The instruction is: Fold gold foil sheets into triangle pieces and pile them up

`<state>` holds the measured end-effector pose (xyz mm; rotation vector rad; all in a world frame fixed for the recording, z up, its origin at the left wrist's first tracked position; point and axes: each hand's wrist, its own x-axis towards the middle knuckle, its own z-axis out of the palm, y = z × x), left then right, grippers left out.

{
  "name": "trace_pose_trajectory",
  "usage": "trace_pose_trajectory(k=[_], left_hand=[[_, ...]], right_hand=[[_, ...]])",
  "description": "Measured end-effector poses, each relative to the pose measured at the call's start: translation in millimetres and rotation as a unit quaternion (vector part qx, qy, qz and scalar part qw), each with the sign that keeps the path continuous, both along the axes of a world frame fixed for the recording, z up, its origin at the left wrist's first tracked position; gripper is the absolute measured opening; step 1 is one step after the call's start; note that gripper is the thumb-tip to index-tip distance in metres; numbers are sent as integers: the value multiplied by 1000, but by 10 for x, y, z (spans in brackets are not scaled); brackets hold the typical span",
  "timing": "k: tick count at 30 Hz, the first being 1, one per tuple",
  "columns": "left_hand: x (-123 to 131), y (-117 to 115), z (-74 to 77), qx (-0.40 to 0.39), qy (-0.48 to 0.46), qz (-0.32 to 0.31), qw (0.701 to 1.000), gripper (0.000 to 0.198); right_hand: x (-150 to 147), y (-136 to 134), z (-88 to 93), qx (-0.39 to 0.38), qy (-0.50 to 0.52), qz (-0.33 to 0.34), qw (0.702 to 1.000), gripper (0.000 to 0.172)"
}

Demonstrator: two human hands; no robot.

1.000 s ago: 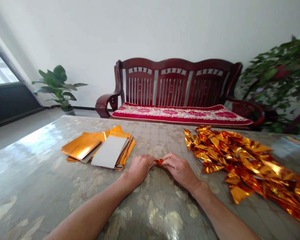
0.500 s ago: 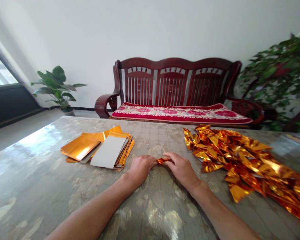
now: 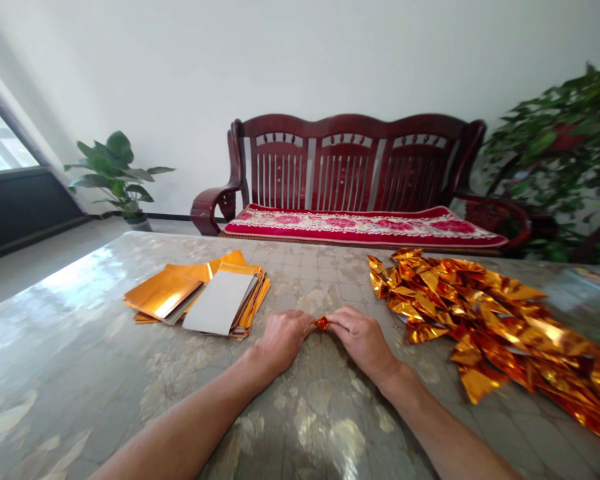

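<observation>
Between my two hands is a small piece of folded gold foil paper (image 3: 323, 323), held just above or on the table; I cannot tell which. My left hand (image 3: 286, 339) pinches its left end, fingers closed together. On the other side, my right hand (image 3: 359, 335) is closed on the right end with thumb and fingers. Only the shiny middle of the piece shows, the ends being covered by fingertips. To the left lies a stack of flat gold foil sheets (image 3: 165, 291), with a pale grey sheet back (image 3: 220, 303) uppermost. A heap of folded gold foil pieces (image 3: 455, 287) spreads on the right.
The table (image 3: 130, 393) has a glossy, flower-patterned cover. Behind it stands a dark red wooden bench (image 3: 347, 167) with a red floral cushion (image 3: 360, 225). Potted plants (image 3: 115, 167) stand on both sides. Clear plastic (image 3: 583, 287) lies at the table's right.
My right fingers have closed in more tightly on the foil piece, whose visible middle now looks shorter and more diamond-shaped. The stack and heap are unchanged.
</observation>
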<state>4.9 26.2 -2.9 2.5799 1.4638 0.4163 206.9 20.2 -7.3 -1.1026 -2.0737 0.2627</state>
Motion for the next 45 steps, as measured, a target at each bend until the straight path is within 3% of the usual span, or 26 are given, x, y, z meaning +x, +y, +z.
trace_pose_trajectory(k=[6, 16, 27, 37, 45], left_hand=[[8, -11, -17, 5, 0, 1, 1000, 31], [43, -45, 16, 5, 36, -4, 999, 27], [85, -91, 17, 17, 82, -25, 996, 26], [95, -159, 26, 10, 97, -31, 995, 22], [132, -192, 3, 38, 55, -9, 998, 21]], right_hand=[[-38, -17, -23, 0, 8, 16, 1000, 19], [-97, -33, -39, -23, 27, -12, 999, 19], [-183, -90, -24, -10, -20, -33, 999, 23], [-295, -177, -28, 32, -80, -55, 995, 27], [-396, -267, 9, 64, -61, -104, 991, 24]])
